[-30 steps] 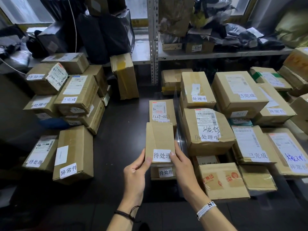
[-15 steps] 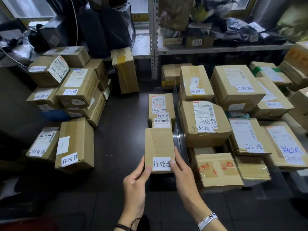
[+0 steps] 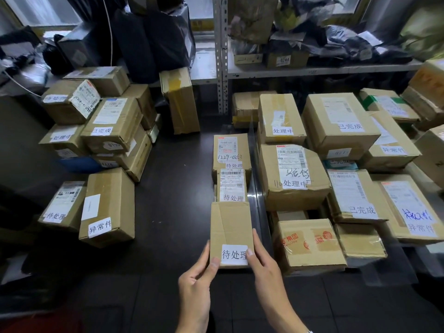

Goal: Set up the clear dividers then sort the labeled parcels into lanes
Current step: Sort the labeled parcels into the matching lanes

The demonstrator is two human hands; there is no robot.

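Observation:
A small cardboard parcel (image 3: 230,227) with a white label reading 待处理 lies on the dark table at the near end of a lane. My left hand (image 3: 195,282) grips its left near corner and my right hand (image 3: 266,267) grips its right side. Two more 待处理 parcels (image 3: 231,150) line up behind it. A clear divider (image 3: 255,179) stands upright just right of this row. Beyond the divider lie parcels labelled 处理中 (image 3: 292,176), then 已完成 (image 3: 353,195) and 异常件 (image 3: 408,207).
A loose pile of labelled boxes (image 3: 113,126) sits at the left, with a 异常件 box (image 3: 108,207) and a 待处理 box (image 3: 63,203) in front. A tall box (image 3: 180,99) stands at the back. A metal shelf (image 3: 312,69) holds dark bags.
Both hands have brought the 待处理 parcel down and toward me, uncovering the second parcel behind it. It now rests low at the near end of the lane.

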